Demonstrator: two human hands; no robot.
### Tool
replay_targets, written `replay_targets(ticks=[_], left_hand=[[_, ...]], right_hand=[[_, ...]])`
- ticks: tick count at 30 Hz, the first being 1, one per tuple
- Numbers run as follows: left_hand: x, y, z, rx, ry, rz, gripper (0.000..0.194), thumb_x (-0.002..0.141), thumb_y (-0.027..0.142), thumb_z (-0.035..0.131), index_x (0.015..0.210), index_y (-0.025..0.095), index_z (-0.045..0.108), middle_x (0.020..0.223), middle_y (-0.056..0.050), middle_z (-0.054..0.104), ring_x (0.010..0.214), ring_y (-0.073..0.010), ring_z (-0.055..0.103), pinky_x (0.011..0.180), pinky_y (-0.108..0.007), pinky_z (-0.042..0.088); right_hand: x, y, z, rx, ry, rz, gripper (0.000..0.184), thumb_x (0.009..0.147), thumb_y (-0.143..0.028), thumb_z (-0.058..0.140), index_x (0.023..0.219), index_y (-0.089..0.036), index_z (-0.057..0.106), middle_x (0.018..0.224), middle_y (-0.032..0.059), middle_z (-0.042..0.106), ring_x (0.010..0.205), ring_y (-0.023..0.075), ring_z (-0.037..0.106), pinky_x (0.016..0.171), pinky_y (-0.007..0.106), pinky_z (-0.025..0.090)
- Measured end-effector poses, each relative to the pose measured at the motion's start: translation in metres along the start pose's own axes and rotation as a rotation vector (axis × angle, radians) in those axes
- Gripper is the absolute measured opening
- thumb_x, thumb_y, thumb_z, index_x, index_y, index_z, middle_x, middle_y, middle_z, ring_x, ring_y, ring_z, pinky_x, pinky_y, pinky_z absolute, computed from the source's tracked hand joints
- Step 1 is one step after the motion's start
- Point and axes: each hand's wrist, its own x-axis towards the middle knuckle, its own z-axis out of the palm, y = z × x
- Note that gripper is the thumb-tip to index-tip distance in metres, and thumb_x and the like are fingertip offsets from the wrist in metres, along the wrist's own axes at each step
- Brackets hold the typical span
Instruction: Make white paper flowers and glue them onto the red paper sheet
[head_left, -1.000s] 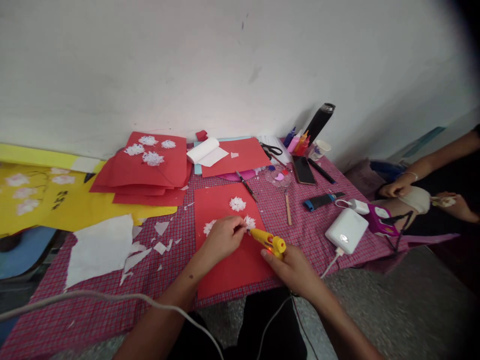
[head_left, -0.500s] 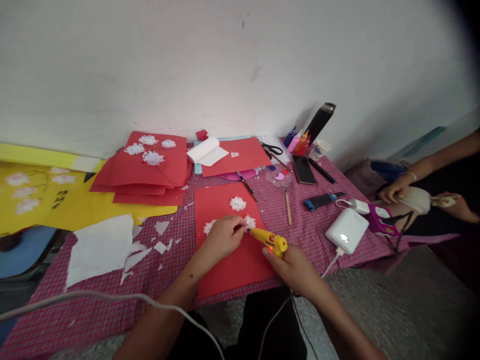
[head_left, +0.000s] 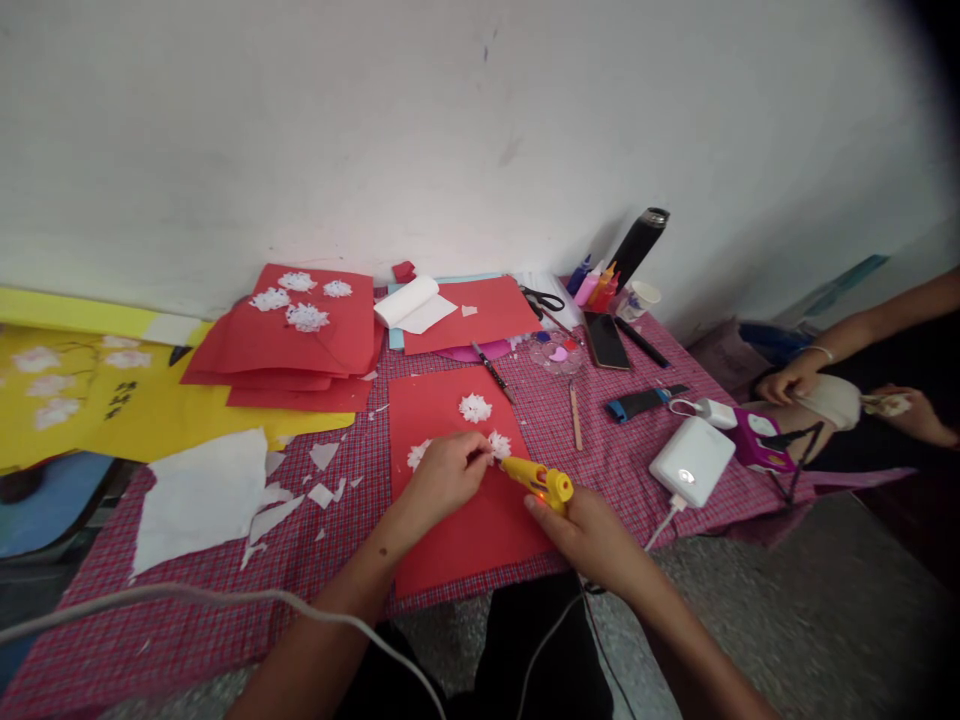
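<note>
My right hand [head_left: 592,535] is wrapped round a yellow hot glue gun [head_left: 536,480], its small light glowing orange-red. The gun's nozzle points left, right by the fingertips of my left hand [head_left: 450,475]. Those fingertips are pinched at the lower edge of a white paper flower [head_left: 499,446]; whether they hold that flower or some small piece is hidden. Beneath both hands lies a sheet of red paper [head_left: 465,560]. Two more white flowers are on it: one paper flower [head_left: 475,408] near the top, another flower [head_left: 417,455] partly behind my left hand.
Red sheets with white flowers [head_left: 337,340] are stacked at the back left, near torn white paper [head_left: 202,500]. A pen [head_left: 493,372], phone [head_left: 606,340], utility knife [head_left: 645,401] and white charger [head_left: 693,462] lie rightward. A cable crosses the foreground. Another person's hands [head_left: 787,380] work at far right.
Hardly anything differs. Both hands and the glue gun keep their places on the red sheet; the view has shifted very slightly.
</note>
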Motion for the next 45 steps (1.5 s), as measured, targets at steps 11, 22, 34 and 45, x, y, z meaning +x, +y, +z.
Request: replay_targets(ticks=[11,22,34,45], left_hand=[[0.001,-0.001,0.004,0.007,0.006,0.063,0.013,0.089,0.019,0.058,0.091,0.020,0.071,0.090,-0.003,0.072,0.083,-0.0169,0.064,0.076,-0.027,0.046],[0.003,-0.004,0.009,0.021,-0.002,0.103,0.013,0.089,0.016,0.060,0.090,0.020,0.072,0.087,-0.002,0.070,0.082,-0.0161,0.062,0.074,-0.026,0.045],[0.003,-0.007,0.013,0.045,-0.028,0.079,0.012,0.085,0.013,0.060,0.088,0.019,0.069,0.086,-0.002,0.066,0.079,-0.0160,0.060,0.071,-0.027,0.044],[0.000,0.005,0.013,0.105,-0.039,-0.002,0.013,0.077,0.021,0.069,0.084,0.019,0.058,0.087,-0.001,0.064,0.077,-0.0163,0.058,0.067,-0.028,0.042]], right_hand=[[-0.001,0.003,-0.002,0.107,-0.009,0.082,0.030,0.094,-0.042,0.051,0.090,-0.017,0.068,0.070,0.0015,0.067,0.061,0.0171,0.059,0.053,0.026,0.040],[0.003,0.018,0.000,0.319,-0.057,0.151,0.036,0.095,-0.047,0.049,0.082,-0.016,0.064,0.049,-0.0028,0.052,0.044,0.0115,0.048,0.043,0.022,0.033],[0.002,0.018,-0.002,0.310,-0.032,0.154,0.036,0.093,-0.046,0.051,0.071,-0.018,0.058,0.049,-0.0027,0.051,0.044,0.0117,0.048,0.042,0.022,0.033],[0.001,0.015,-0.001,0.338,-0.044,0.152,0.029,0.094,-0.042,0.052,0.085,-0.017,0.064,0.049,-0.0042,0.050,0.043,0.0111,0.047,0.043,0.022,0.033]])
